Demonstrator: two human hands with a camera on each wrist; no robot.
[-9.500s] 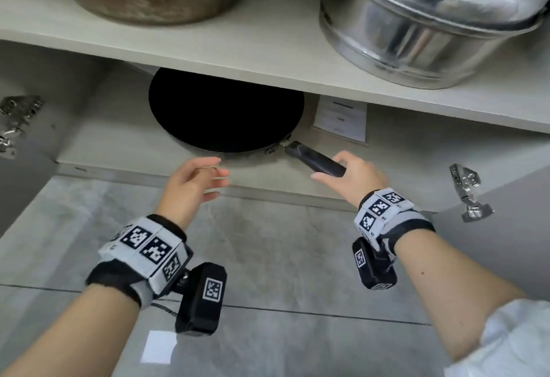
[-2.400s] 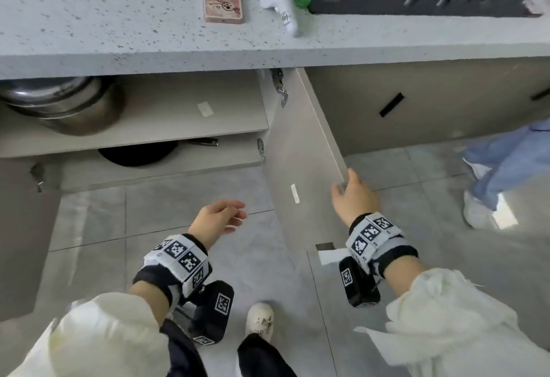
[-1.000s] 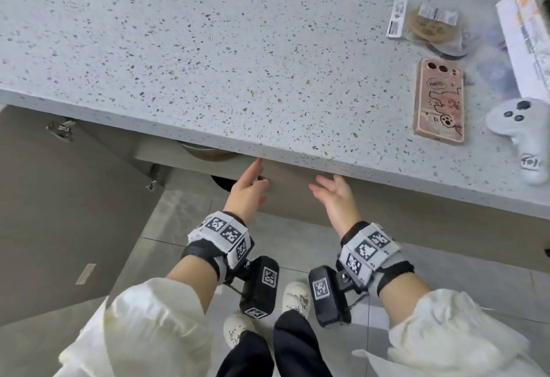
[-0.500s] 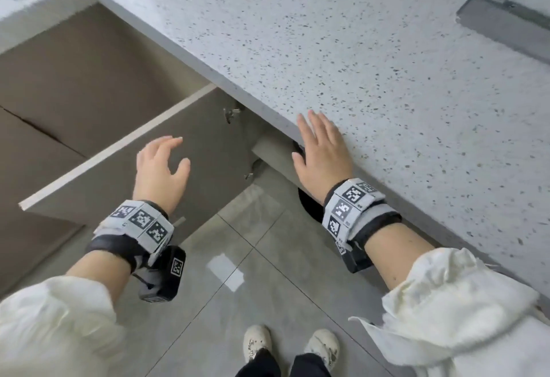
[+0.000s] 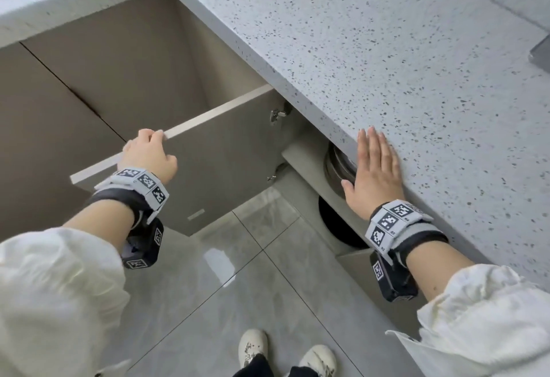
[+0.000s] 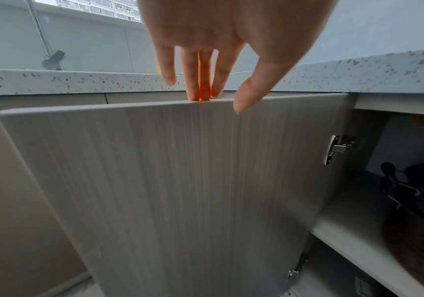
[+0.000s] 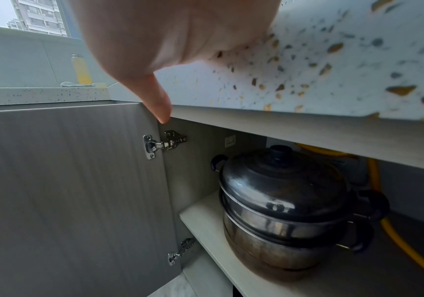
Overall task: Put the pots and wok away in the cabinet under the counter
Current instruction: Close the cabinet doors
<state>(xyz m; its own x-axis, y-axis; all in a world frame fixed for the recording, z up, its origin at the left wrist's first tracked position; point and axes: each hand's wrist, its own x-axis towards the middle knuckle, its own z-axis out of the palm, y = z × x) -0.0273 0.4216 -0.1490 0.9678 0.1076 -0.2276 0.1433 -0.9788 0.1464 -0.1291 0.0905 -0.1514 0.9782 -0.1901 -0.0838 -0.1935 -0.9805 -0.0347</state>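
Under the speckled counter (image 5: 387, 64) the cabinet stands with its left door (image 5: 226, 168) swung out. My left hand (image 5: 154, 138) grips that door's top edge, fingers over the back and thumb on the front (image 6: 244, 104). My right hand (image 5: 373, 162) lies flat and open on the counter's front edge, holding nothing. A lidded steel pot (image 7: 282, 201) sits on the upper shelf (image 7: 206, 221), just below that hand. The black wok (image 5: 336, 227) shows as a dark round on the lower shelf, mostly hidden.
Grey floor tiles (image 5: 238, 287) lie in front, with my shoes (image 5: 253, 344) near the bottom edge. A yellow hose (image 7: 394, 241) runs behind the pot. Metal hinges (image 7: 165, 143) join the door to the cabinet wall. A grey panel (image 5: 357, 263) juts out below my right wrist.
My view swung to the left door. The left hand, spread near the door half a second ago, now holds its top edge. The right hand slid a little up onto the counter edge.
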